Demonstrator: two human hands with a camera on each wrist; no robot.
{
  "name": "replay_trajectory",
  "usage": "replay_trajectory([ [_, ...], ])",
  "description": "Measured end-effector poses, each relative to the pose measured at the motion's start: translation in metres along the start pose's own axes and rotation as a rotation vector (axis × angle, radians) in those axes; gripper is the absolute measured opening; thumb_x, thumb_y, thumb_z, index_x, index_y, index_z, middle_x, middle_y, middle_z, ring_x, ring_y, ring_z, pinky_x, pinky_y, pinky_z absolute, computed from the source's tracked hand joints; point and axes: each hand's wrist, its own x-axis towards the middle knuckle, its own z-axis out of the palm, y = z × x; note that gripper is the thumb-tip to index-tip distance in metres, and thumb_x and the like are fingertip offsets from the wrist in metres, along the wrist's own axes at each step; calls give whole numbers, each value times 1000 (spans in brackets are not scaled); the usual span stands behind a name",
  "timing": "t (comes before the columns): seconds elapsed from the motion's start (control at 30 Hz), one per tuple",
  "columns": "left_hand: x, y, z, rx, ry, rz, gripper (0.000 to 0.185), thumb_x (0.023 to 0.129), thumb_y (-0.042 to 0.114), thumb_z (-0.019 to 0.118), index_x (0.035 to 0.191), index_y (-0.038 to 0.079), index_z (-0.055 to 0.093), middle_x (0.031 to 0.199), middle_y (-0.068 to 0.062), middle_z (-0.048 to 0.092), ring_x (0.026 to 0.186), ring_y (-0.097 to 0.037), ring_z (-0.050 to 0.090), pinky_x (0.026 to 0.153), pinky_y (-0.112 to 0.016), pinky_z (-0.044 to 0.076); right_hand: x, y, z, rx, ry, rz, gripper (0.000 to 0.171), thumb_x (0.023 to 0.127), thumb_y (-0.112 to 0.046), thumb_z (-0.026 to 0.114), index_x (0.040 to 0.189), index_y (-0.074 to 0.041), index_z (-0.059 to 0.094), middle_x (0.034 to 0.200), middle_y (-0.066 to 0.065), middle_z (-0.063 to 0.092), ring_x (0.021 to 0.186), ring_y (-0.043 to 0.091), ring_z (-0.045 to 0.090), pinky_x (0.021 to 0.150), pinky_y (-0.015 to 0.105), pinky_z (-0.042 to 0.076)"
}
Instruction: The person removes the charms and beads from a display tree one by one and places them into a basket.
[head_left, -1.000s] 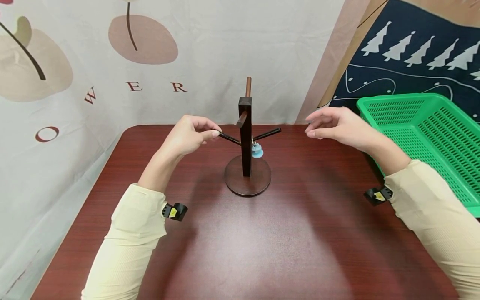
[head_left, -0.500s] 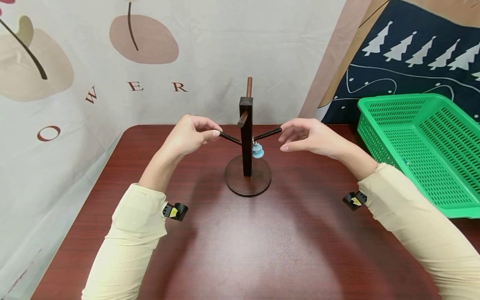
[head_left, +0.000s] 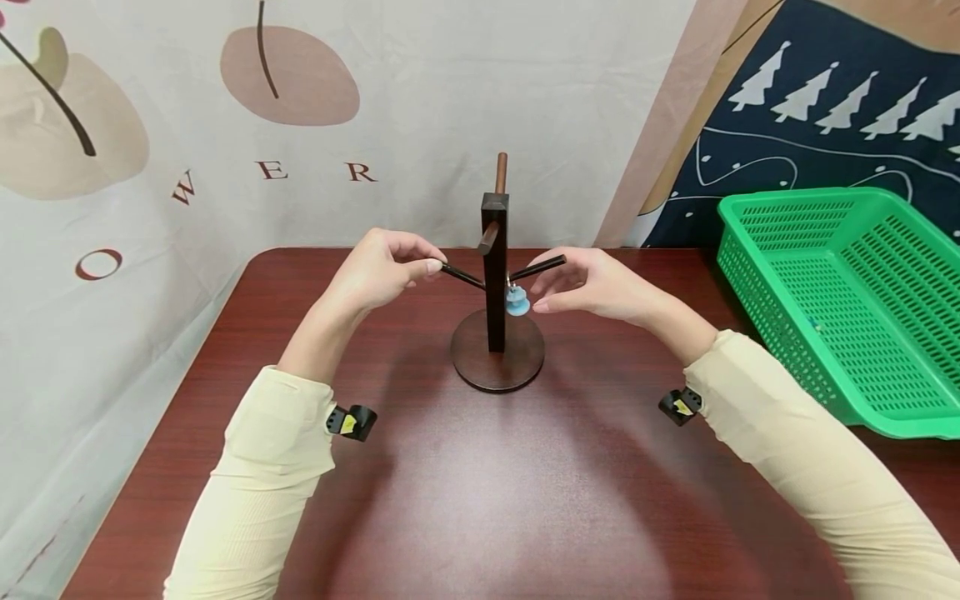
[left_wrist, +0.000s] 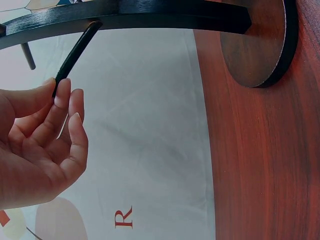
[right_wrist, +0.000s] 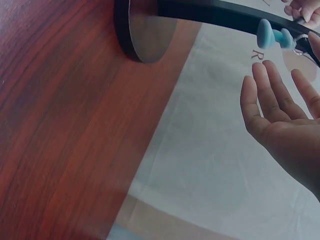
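Note:
A dark wooden stand [head_left: 496, 292] with a round base and several pegs rises from the table. My left hand [head_left: 378, 271] pinches the tip of its left peg [head_left: 463, 276] between thumb and forefinger; the left wrist view shows the other fingers loosely bent. From the right peg [head_left: 538, 267], close to the post, hangs a light blue pendant [head_left: 517, 302] on a metal ring. My right hand [head_left: 592, 283] is beside it, around the outer part of that peg, with thumb and fingers apart. In the right wrist view those fingers extend toward the pendant [right_wrist: 265, 35] and hold nothing.
At the right of the reddish-brown table [head_left: 465, 500] stands a green plastic basket [head_left: 765, 300], with a tiny bluish item inside. A printed cloth [head_left: 480, 83] hangs behind the table, and a navy cloth with white trees [head_left: 795, 108] lies behind the basket.
My right hand has moved left from near the basket to the right peg and the pendant. My left hand stays on the left peg tip, and the stand has not moved.

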Motion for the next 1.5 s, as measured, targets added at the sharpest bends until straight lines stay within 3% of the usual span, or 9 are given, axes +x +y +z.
replay_trajectory([
  [0.17,-1,0,0,-2,-3,-9,15,88,10,61,99,0,67,87,-11,64,75,-14,57,67,-25,46,6,2,7,37,-13,-36,45,79,-10,71,120,-3,55,101,14,64,89,24,60,77,33,50],
  [0.6,0,0,1,-11,-5,-10,15,88,10,61,99,0,67,87,-9,64,77,-14,57,67,-25,46,13,4,16,19,44,34,39,76,-12,74,112,-5,59,98,10,63,87,21,60,77,33,49],
  [1.0,1,1,1,-18,-7,-8,15,88,8,61,98,-1,67,85,-9,64,75,-14,56,67,-25,46,14,2,16,-105,36,74,31,82,-17,68,109,-5,63,99,7,64,93,16,57,82,32,44],
  [1.23,1,0,1,-18,-6,-4,15,88,8,61,98,-1,67,83,-7,63,74,-14,56,67,-24,46,11,2,12,-54,36,31,28,82,-14,68,106,0,63,95,9,66,88,17,62,81,29,47],
  [1.5,1,0,1,-23,-4,-4,15,88,8,60,98,-1,67,83,-7,63,73,-13,55,66,-24,46,8,0,9,-13,31,42,32,83,-13,67,109,3,61,95,8,67,84,15,64,80,28,48],
])
